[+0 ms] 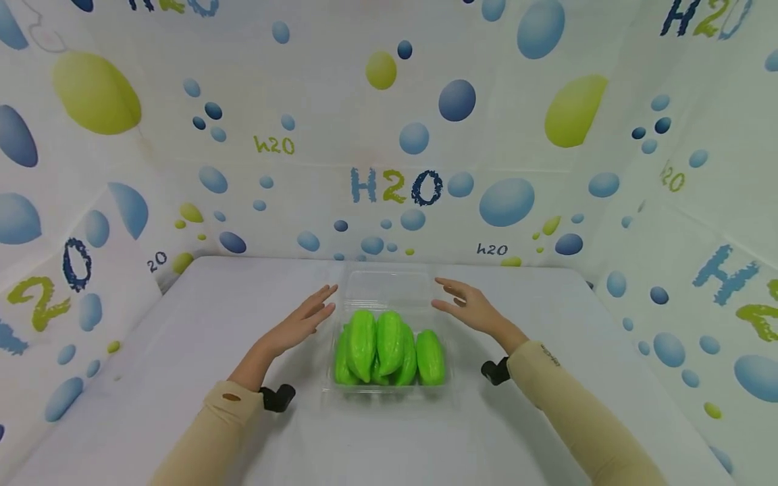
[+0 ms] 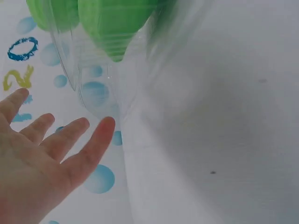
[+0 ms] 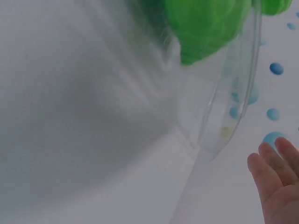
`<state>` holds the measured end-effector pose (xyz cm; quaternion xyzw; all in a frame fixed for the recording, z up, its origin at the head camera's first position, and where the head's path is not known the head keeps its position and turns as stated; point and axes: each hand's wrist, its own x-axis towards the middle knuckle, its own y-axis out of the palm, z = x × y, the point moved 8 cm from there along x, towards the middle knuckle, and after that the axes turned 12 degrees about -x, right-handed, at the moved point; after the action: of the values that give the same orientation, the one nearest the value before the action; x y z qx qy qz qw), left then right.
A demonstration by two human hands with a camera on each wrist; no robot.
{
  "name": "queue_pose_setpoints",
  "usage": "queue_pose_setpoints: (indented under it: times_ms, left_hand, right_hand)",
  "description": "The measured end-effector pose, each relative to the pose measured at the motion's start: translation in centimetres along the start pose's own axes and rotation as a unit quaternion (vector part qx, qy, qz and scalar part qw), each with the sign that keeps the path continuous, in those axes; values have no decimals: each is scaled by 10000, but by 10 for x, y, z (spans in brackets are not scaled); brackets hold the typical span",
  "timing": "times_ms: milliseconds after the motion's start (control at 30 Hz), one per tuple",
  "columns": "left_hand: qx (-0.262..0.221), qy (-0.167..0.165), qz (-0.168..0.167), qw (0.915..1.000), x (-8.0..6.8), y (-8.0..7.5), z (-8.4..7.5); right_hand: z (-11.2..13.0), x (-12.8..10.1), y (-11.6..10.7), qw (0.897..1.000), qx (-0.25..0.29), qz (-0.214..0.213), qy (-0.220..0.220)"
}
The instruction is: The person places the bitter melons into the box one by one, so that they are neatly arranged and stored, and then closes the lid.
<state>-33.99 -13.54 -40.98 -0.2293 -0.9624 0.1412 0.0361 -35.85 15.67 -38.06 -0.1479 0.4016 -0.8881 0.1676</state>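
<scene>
A clear plastic clamshell box [image 1: 389,389] stands on the table with its hinged lid [image 1: 389,287] laid back on the far side. Inside it are several glossy bright green, ridged, elongated pieces that look like star fruit [image 1: 390,343]; most are heaped to the left, and one is apart at the right. To the left of the box my left hand [image 1: 298,324] is held with fingers extended, holding nothing. My right hand [image 1: 474,307] hovers at the lid's right side, fingers relaxed and no object in it. In both wrist views, a gap separates the fingers from the box wall.
The white table [image 1: 516,432] extends around the box on all sides. Behind it and at both sides hangs a white curtain [image 1: 340,115] printed with blue and green drops and lettering. A black wrist camera [image 1: 278,398] is strapped under the left wrist, another [image 1: 495,371] at the right.
</scene>
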Motion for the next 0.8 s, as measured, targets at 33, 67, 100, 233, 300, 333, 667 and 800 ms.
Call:
queue_pose_setpoints:
  times_ms: [33, 67, 100, 233, 300, 333, 667, 800]
  left_hand:
    - [-156, -108, 22, 9998, 5, -3, 3]
    - [-320, -223, 30, 9992, 11, -5, 6]
    - [-445, -305, 30, 9985, 16, -8, 8]
    - [-955, -657, 47, 9932, 37, -12, 19]
    - [-1242, -858, 37, 9885, 47, -13, 24]
    - [-1375, -958, 11, 9859, 51, -13, 26]
    - [-1672, -1782, -489, 9685, 66, -17, 41]
    - [-1522, -1781, -589, 9704, 69, -17, 41]
  right_hand:
    - [-4, 2, 0, 9999, -35, 1, 104]
    - [-8, 5, -1, 9997, -101, 10, 214]
    - [-12, 7, -1, 9993, -186, 32, 309]
    - [-30, 15, 1, 9961, -504, 151, 714]
    - [-39, 19, 3, 9943, -558, 226, 876]
    - [-43, 21, 4, 9937, -556, 260, 935]
    - [-66, 35, 22, 9857, 606, 447, 1505]
    - [-68, 39, 25, 9822, 759, 299, 1690]
